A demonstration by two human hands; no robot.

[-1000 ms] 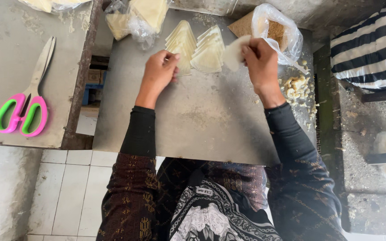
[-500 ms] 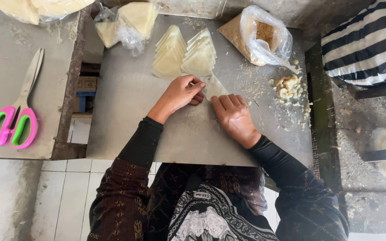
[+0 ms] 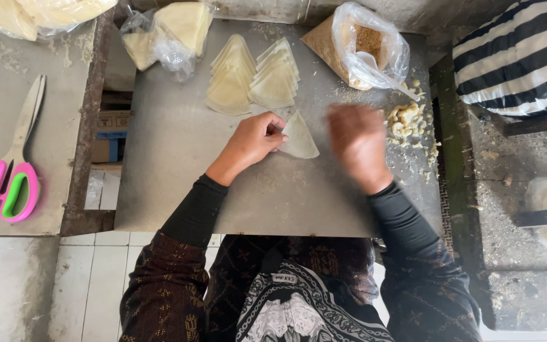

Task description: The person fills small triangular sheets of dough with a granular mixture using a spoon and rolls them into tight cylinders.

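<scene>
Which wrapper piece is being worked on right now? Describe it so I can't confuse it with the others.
On the grey metal table, below the two fanned stacks of wrappers, one pale triangular wrapper lies flat. The left hand pinches its left edge. Unlike its neighbours, it lies single and apart.

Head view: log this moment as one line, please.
left hand: pinching triangular wrapper on metal table | right hand: blurred, beside wrapper | wrapper stacks behind

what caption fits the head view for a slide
Left hand pins a triangular wrapper on the metal table; blurred right hand beside it, stacked wrappers behind.
</scene>
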